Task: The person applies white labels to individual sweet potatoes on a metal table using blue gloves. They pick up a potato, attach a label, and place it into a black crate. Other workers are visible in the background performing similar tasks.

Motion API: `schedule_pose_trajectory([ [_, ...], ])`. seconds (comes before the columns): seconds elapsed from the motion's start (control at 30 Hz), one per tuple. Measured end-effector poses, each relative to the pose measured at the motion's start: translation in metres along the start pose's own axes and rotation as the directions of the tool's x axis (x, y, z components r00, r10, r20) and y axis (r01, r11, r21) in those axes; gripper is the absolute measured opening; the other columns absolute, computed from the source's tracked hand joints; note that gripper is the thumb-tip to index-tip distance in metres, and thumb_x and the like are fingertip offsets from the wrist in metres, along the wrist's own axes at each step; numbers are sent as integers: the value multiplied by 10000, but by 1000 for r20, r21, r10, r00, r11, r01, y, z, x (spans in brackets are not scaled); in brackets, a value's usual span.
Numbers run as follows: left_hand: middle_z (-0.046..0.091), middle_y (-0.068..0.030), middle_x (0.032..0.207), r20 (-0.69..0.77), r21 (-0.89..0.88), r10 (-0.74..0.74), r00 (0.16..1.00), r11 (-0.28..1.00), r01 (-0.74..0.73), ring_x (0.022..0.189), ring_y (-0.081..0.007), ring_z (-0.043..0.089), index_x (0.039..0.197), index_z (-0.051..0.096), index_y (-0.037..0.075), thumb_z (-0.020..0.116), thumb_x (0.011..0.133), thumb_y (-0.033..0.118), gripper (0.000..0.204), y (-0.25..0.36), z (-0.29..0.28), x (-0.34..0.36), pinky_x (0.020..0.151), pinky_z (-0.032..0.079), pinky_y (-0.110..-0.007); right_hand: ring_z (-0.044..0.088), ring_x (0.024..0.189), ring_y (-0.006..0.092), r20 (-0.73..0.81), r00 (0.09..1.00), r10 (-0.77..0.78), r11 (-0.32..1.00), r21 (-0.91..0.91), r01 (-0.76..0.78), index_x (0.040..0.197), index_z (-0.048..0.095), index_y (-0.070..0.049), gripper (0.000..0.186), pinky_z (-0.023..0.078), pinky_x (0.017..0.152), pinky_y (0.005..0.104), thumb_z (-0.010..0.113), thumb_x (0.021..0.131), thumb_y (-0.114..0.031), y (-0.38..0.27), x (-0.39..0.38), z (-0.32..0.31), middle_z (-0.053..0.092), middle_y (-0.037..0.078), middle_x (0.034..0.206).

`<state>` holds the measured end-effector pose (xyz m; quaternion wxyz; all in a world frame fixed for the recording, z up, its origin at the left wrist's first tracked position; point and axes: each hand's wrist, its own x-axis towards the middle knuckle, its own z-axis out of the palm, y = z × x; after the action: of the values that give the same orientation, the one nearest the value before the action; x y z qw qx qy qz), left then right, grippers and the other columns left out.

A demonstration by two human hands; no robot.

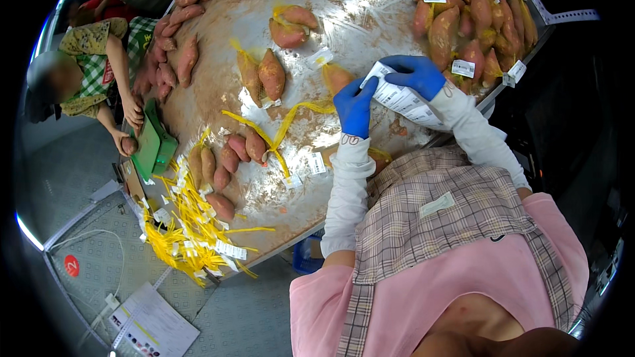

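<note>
Drooping above the counter [364, 0] close to its near edge, the white label strip [405, 101] seems light, limp, easily creased; edges suit it best. The left hand [355, 107] and right hand [418, 75] pinch its upper end. Beyond sit netted sweet potatoes [443, 30].

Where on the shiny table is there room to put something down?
Bare table shows beyond the held white labels, between the upper sweet potato pair and the bagged pile. A smaller patch lies between the middle pair and the loose ones at left. The yellow nets and bagged pile are crowded.
</note>
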<state>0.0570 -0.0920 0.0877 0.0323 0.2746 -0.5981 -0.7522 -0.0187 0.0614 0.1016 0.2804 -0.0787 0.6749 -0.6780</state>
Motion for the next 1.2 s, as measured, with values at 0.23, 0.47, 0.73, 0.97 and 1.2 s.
schedule_pose_trajectory([
  [0.23, 652, -33, 757, -1, 225, 64, 998, 972, -62, 658, -75, 544, 879, 685, -55, 680, 819, 140, 204, 8, -32, 31, 601, 428, -218, 624, 801, 130, 131, 991, 36, 991, -136, -18, 1054, 657, -18, 291, 487, 733, 264, 676, 811, -175, -5, 48, 27, 679, 78, 911],
  [0.47, 629, -91, 943, -307, -26, 115, 945, 991, -129, 801, -139, 555, 1084, 582, -81, 641, 843, 156, 342, -9, -81, 89, 733, 453, -273, 624, 706, 128, -23, 991, 133, 935, -329, -133, 981, 688, -37, 276, 484, 663, 253, 697, 784, -230, 15, 77, 30, 687, 69, 815],
  [0.73, 607, -85, 1120, 117, 7, 57, 991, 998, -58, 967, -163, 587, 1274, 479, -62, 617, 830, 97, 491, -50, -101, 143, 817, 455, -260, 630, 743, 131, -17, 993, 121, 976, -179, -122, 1020, 673, -12, 303, 496, 702, 258, 706, 790, -207, 53, 111, 52, 688, 77, 862],
  [0.97, 669, -87, 934, -100, -31, -57, 993, 998, 54, 832, -142, 610, 1055, 640, -79, 632, 810, 68, 286, -65, -86, 131, 758, 486, -261, 605, 660, 114, -80, 946, 315, 937, -134, -323, 941, 689, 4, 299, 482, 628, 247, 726, 776, -243, 60, 128, 65, 681, 71, 775],
  [1.2, 618, -130, 1093, 22, -420, -176, 984, 892, 169, 943, -193, 603, 1146, 585, -78, 550, 870, 86, 323, -73, -83, 94, 820, 491, -293, 602, 615, 112, -210, 920, 332, 907, -198, -372, 889, 705, -22, 245, 465, 579, 240, 723, 765, -233, 71, 103, 78, 679, 61, 739],
])
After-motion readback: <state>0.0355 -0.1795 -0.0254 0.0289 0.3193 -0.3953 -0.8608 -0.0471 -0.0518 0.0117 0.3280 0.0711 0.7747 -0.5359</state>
